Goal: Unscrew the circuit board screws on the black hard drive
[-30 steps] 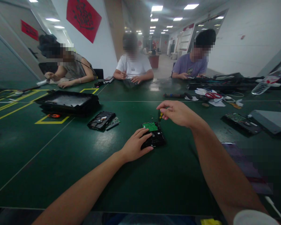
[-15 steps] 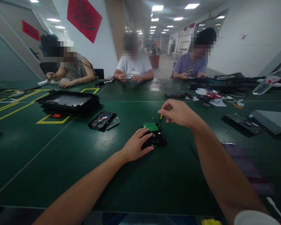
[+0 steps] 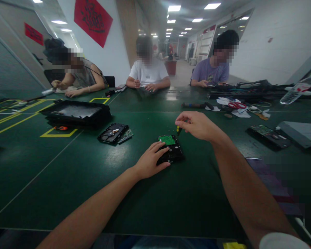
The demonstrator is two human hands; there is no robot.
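Observation:
A black hard drive [image 3: 176,154] lies on the green table, its green circuit board [image 3: 167,139] facing up. My left hand [image 3: 150,160] holds it from the left side, fingers across its top and thumb along the near edge. Pinched in the fingers of my right hand [image 3: 193,125] is a small yellow-and-black screwdriver [image 3: 178,131]. It stands nearly upright, its tip at the right edge of the circuit board; whether it sits in a screw is too small to tell. Tiny screws [image 3: 169,130] lie just beyond the drive.
Left of the drive are another hard drive [image 3: 112,133], a loose circuit board [image 3: 126,136] and a black tray [image 3: 77,112]. To the right lie a further drive [image 3: 269,136] and a grey metal box [image 3: 300,133]. Red scissors [image 3: 237,105] and a bottle [image 3: 299,90] are farther back. Three people sit opposite.
My right hand has turned slightly around the screwdriver, its fingers curling differently. My left hand and the hard drive stay in place. The person opposite in white has raised a hand a little.

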